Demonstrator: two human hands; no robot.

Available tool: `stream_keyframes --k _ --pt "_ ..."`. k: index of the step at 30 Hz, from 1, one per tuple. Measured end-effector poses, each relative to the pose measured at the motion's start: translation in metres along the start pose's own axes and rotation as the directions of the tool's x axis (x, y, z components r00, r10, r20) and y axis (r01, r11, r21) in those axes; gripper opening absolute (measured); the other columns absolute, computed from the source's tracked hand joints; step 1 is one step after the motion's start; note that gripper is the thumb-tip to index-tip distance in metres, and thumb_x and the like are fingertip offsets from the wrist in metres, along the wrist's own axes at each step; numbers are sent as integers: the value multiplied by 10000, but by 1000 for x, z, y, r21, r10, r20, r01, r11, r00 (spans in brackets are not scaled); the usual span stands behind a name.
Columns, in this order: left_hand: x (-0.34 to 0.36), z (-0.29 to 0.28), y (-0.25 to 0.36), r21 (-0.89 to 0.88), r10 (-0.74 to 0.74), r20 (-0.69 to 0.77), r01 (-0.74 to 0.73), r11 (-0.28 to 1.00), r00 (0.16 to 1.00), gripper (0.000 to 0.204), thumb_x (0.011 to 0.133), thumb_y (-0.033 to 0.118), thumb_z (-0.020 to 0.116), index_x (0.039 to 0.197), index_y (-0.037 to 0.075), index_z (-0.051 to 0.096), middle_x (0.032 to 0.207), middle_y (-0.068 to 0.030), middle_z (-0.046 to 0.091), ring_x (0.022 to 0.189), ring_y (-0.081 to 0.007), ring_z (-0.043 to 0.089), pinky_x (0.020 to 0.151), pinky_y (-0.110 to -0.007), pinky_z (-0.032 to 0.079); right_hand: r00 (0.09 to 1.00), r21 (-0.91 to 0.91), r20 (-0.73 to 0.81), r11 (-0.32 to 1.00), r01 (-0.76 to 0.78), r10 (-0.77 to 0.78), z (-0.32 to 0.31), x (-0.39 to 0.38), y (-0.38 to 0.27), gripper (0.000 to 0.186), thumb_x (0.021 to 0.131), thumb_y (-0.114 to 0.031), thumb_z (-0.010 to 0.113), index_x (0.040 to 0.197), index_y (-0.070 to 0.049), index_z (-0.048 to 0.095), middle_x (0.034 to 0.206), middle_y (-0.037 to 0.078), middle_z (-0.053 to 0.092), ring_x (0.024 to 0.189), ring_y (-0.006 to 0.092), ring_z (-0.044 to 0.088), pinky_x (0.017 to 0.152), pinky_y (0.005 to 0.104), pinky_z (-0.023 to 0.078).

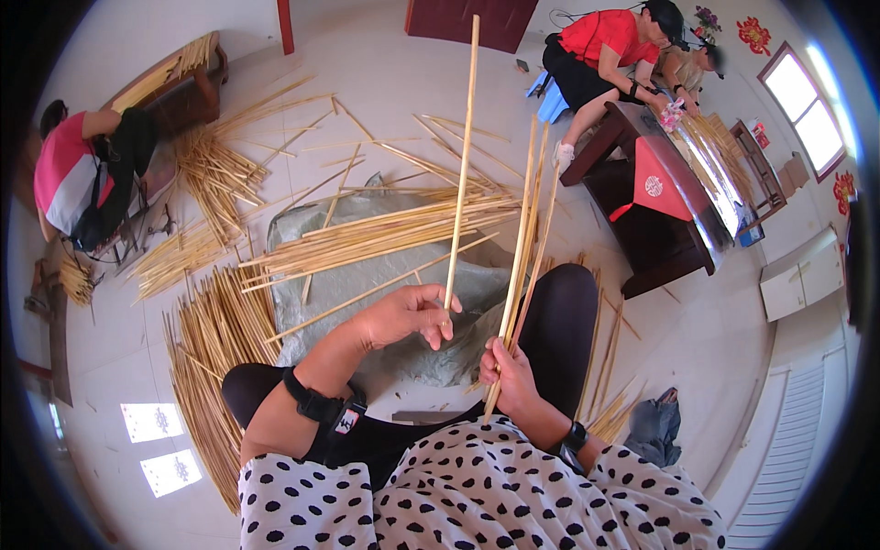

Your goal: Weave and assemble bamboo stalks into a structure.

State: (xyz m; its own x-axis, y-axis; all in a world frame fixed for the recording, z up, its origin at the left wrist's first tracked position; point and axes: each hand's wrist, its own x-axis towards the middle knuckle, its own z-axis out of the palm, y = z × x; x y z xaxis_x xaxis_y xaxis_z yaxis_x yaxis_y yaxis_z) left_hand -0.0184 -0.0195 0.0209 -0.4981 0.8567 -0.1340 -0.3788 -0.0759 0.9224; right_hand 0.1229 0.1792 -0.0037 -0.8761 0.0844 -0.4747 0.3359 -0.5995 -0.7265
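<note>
In my left hand [403,316], one long straight tan stick [462,156] is pinched near its lower end and points up and away from me. My right hand [515,376] is wrapped round the lower part of a few similar tan sticks [522,234], which stand nearly upright and fan slightly apart at the top. The two hands are a short way apart in front of my lap. Beyond them a loose heap of sticks [385,234] lies across a crumpled grey-green plastic sheet [449,362].
A thick pile of sticks [215,339] lies along my left side. A dark plastic bag [655,426] is on the floor at right, near more sticks. A dark wooden table [610,197] stands far right, with two people there. Another person [87,174] sits far left by scattered sticks.
</note>
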Motion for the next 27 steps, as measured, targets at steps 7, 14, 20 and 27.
stream_keyframes --k 7,14,20,27 --pt "6 -1 4 83 -10 -108 19 996 994 131 866 80 586 969 0 599 757 -57 614 622 -129 592 612 -238 493 999 1 33 1000 7 -7 -3 3 0 171 956 -270 494 940 -101 503 650 -15 447 505 78 385 477 223 315" --pt "4 2 6 262 -22 -138 58 963 990 156 899 141 570 805 16 564 680 -25 578 572 -104 559 561 -227 461 999 10 36 1000 0 0 2 -1 -6 181 957 -271 494 910 -97 504 627 -22 426 498 77 373 470 222 311" --pt "-1 7 6 343 -13 -81 40 939 997 196 908 172 569 793 16 542 645 -16 555 537 -87 535 512 -237 437 1000 2 20 1000 -2 2 2 -4 -5 178 954 -266 499 903 -96 500 609 -25 411 488 79 371 462 226 308" --pt "-3 7 1 360 -143 28 124 925 989 228 899 202 572 790 3 548 641 -27 551 535 -106 544 498 -252 452 1000 -26 10 1000 0 0 7 -3 -7 147 919 -223 564 950 -90 510 609 -29 397 489 70 373 462 219 309"
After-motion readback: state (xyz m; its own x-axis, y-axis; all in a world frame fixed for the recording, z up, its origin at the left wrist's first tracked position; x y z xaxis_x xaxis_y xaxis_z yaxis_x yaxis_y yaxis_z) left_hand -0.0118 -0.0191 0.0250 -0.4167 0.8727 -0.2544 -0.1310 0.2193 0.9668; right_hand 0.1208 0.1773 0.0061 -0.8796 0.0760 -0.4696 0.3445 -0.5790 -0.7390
